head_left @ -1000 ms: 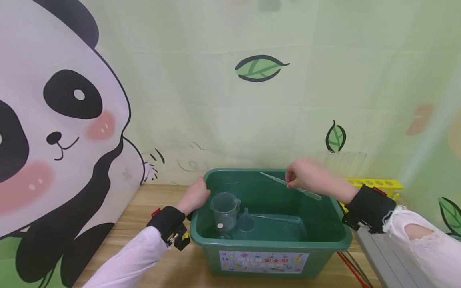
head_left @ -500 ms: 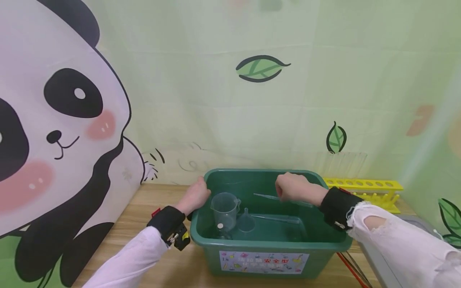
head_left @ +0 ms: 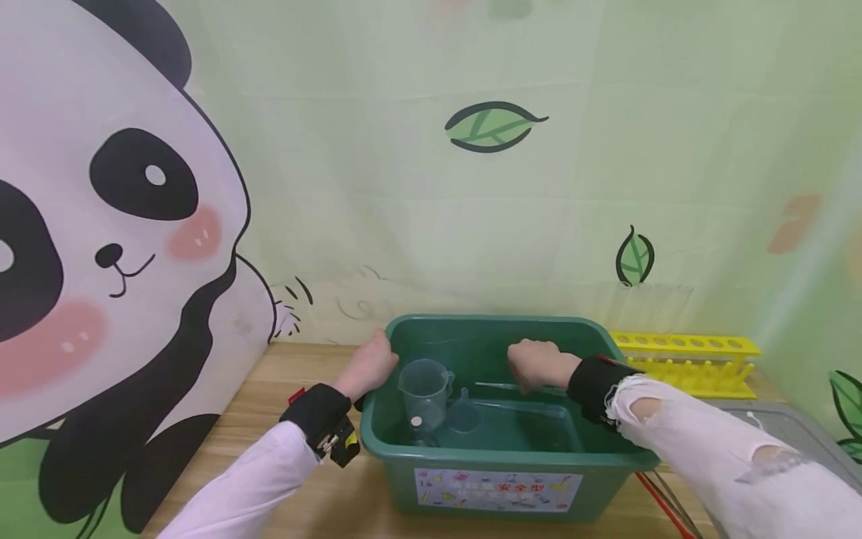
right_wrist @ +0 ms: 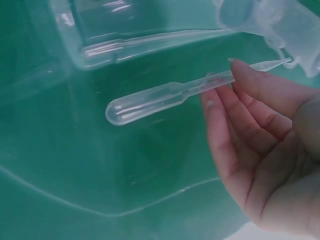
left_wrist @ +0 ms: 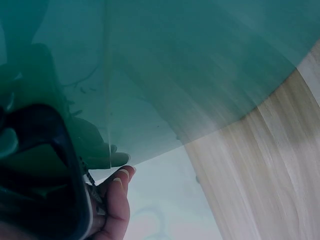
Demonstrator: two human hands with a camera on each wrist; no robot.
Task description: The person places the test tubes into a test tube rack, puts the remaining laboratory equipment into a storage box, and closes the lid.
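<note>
A clear plastic dropper [right_wrist: 150, 102] is pinched by its stem between the thumb and fingers of my right hand [right_wrist: 270, 130], inside the green bin [head_left: 508, 457]. My left hand [head_left: 369, 365] grips the bin's left rim; its fingertips [left_wrist: 125, 172] show against the green wall in the left wrist view. On the bin's floor stands a clear beaker [head_left: 426, 393] at the left, with a small funnel [head_left: 463, 414] beside it. A second dropper [right_wrist: 145, 42] lies in the bin, near the held one in the right wrist view.
Behind the bin at the right is a yellow rack [head_left: 694, 344] with clear tubes upright in it. A grey tray [head_left: 774, 415] lies to the right, partly behind my right sleeve. Red and dark thin rods [head_left: 663, 505] lie by the bin's front right corner.
My right hand has moved left and down into the bin with the dropper. The left hand has stayed on the rim.
</note>
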